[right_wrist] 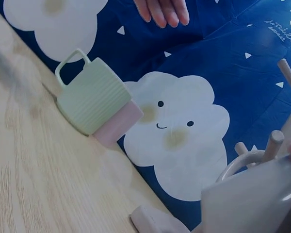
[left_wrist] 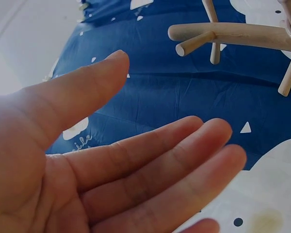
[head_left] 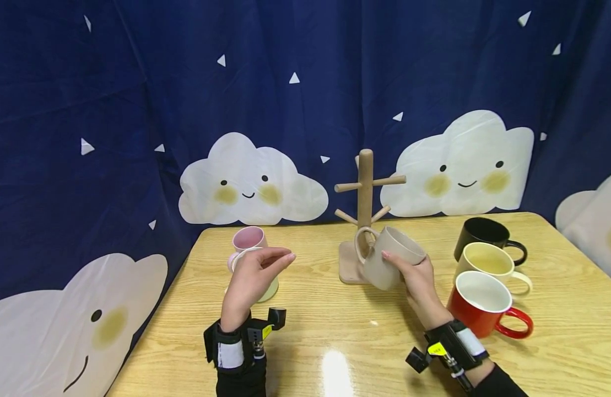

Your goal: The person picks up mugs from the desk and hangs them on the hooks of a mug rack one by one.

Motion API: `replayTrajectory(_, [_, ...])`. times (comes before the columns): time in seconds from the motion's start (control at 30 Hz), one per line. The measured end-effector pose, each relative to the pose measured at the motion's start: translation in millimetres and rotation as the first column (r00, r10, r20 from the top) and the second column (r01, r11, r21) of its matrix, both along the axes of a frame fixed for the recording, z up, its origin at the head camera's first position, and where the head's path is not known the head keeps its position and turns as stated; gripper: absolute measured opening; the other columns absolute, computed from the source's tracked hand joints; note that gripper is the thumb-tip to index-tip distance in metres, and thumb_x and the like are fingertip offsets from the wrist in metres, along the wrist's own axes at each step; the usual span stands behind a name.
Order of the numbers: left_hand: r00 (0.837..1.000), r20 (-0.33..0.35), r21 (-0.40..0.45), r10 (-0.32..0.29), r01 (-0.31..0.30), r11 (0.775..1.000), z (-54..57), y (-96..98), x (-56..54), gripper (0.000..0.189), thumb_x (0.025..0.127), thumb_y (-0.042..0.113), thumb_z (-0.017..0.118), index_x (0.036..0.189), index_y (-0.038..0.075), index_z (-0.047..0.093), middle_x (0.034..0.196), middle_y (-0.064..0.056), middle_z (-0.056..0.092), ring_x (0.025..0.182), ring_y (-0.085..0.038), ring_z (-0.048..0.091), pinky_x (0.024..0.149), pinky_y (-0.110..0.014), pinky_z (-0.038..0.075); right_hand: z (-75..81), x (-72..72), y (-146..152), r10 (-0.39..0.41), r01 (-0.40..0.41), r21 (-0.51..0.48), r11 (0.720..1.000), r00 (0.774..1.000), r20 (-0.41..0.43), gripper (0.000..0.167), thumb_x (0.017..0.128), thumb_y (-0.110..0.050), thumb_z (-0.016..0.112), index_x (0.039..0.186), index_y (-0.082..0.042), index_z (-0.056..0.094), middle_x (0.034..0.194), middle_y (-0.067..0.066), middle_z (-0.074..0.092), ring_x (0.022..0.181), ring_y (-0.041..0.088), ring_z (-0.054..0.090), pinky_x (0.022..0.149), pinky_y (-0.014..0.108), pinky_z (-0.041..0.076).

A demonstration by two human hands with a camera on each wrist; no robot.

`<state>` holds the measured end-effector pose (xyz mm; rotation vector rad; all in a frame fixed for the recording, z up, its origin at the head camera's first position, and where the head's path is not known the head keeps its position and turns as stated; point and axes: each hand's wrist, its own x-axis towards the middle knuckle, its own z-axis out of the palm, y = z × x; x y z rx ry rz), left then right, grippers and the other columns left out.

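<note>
My right hand (head_left: 421,286) grips a light beige mug (head_left: 391,259), tilted, with its handle toward the wooden mug rack (head_left: 366,193). In the right wrist view the mug's handle (right_wrist: 237,162) loops close around a peg (right_wrist: 273,143); whether the peg passes through it I cannot tell. My left hand (head_left: 250,281) is raised, empty, with thumb and fingers extended and apart in the left wrist view. Behind it stand a pink mug (head_left: 249,237) and a pale green mug (right_wrist: 94,97), partly hidden from the head view.
On the right of the wooden table (head_left: 325,325) a black mug (head_left: 484,234), a pale yellow mug (head_left: 486,264) and a red mug (head_left: 471,311) stand in a row, handles to the right. A blue curtain (head_left: 285,110) with clouds hangs behind the table.
</note>
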<state>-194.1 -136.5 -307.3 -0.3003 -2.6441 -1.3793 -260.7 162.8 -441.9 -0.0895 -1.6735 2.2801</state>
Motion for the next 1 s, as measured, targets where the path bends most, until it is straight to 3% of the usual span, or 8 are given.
replayTrajectory(0.2, [1.0, 0.005, -0.015, 0.0, 0.0, 1.0, 0.0, 1.4, 0.2, 0.026, 0.087, 0.028, 0.063, 0.104, 0.009, 0.069, 0.098, -0.005, 0.071, 0.091, -0.016, 0.066, 0.084, -0.036, 0.052, 31.9, 16.6, -4, 0.058, -0.081, 0.132, 0.988, 0.984, 0.171, 0.068, 0.076, -0.014, 0.074, 0.134, -0.007, 0.041, 0.109, -0.006, 0.051, 0.097, 0.006, 0.052, 0.079, 0.018, 0.047])
replayTrajectory(0.33, [1.0, -0.005, -0.04, 0.002, -0.003, 0.999, -1.1, 1.1, -0.1, 0.027, 0.087, 0.029, 0.063, 0.104, 0.009, 0.07, 0.097, -0.004, 0.071, 0.091, -0.016, 0.065, 0.083, -0.037, 0.051, 42.6, 19.3, 1, 0.1, -0.142, 0.17, 0.975, 0.967, 0.234, 0.068, 0.078, -0.01, 0.072, 0.135, -0.003, 0.037, 0.111, -0.001, 0.049, 0.095, 0.006, 0.051, 0.077, 0.018, 0.047])
replayTrajectory(0.5, [1.0, -0.008, -0.053, 0.007, -0.008, 0.999, -2.4, 0.1, 0.8, 0.028, 0.086, 0.031, 0.063, 0.104, 0.011, 0.07, 0.098, -0.003, 0.07, 0.093, -0.016, 0.065, 0.085, -0.038, 0.051, 42.5, 17.4, 6, 0.19, -0.256, 0.198, 0.946, 0.935, 0.3, 0.077, 0.079, -0.009, 0.07, 0.138, 0.003, 0.023, 0.125, 0.013, 0.038, 0.104, 0.018, 0.048, 0.074, 0.023, 0.051])
replayTrajectory(0.63, [1.0, -0.018, -0.063, 0.005, -0.006, 0.998, -2.4, 0.4, 1.1, 0.027, 0.086, 0.032, 0.064, 0.103, 0.012, 0.07, 0.098, -0.002, 0.07, 0.093, -0.016, 0.065, 0.085, -0.037, 0.051, 40.7, 16.8, 9, 0.267, -0.341, 0.202, 0.918, 0.91, 0.318, 0.078, 0.08, -0.009, 0.068, 0.138, 0.004, 0.018, 0.128, 0.016, 0.034, 0.102, 0.02, 0.05, 0.076, 0.026, 0.052])
replayTrajectory(0.87, [1.0, -0.025, -0.079, 0.006, -0.008, 0.997, -1.0, 1.5, 1.0, 0.027, 0.086, 0.032, 0.064, 0.103, 0.012, 0.07, 0.098, -0.001, 0.07, 0.093, -0.016, 0.065, 0.084, -0.037, 0.051, 45.0, 17.0, 16, 0.286, -0.406, 0.283, 0.869, 0.879, 0.382, 0.081, 0.082, -0.02, 0.066, 0.141, 0.006, 0.016, 0.134, 0.024, 0.032, 0.108, 0.027, 0.048, 0.081, 0.037, 0.05])
replayTrajectory(1.0, [1.0, -0.014, -0.074, 0.01, -0.011, 0.997, -1.2, 1.9, 1.9, 0.027, 0.085, 0.032, 0.064, 0.103, 0.012, 0.07, 0.098, -0.001, 0.07, 0.092, -0.016, 0.065, 0.084, -0.037, 0.051, 43.5, 15.7, 19, 0.273, -0.403, 0.284, 0.87, 0.873, 0.404, 0.084, 0.084, -0.024, 0.064, 0.143, 0.006, 0.011, 0.137, 0.027, 0.028, 0.111, 0.03, 0.047, 0.084, 0.039, 0.049])
